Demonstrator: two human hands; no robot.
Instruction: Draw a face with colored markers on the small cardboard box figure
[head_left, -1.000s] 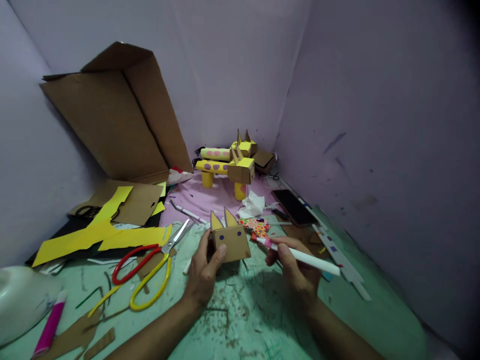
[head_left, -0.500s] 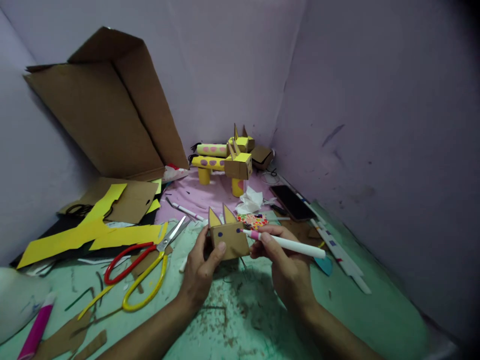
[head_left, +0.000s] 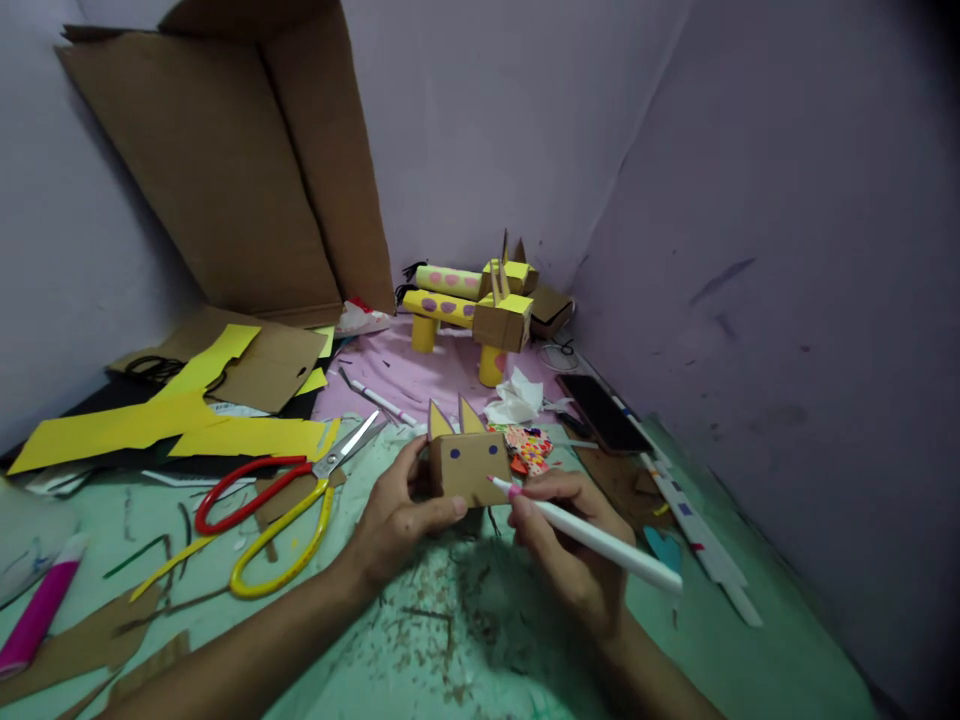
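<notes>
Centre of frame: a small cardboard box (head_left: 472, 485), grasped at its left side by the fingers of the left hand (head_left: 397, 525). The right hand (head_left: 581, 570) has its fingers closed round a white marker (head_left: 600, 540), whose long axis slopes up leftward, tip below the box's right-hand dot (head_left: 492, 450); contact is unclear.

Pale lilac walls (head_left: 465, 120) are joined in a corner (head_left: 628, 155) behind the green bench (head_left: 780, 640); to its right, one is dimly lit and marked with dark smudges (head_left: 724, 281).
</notes>
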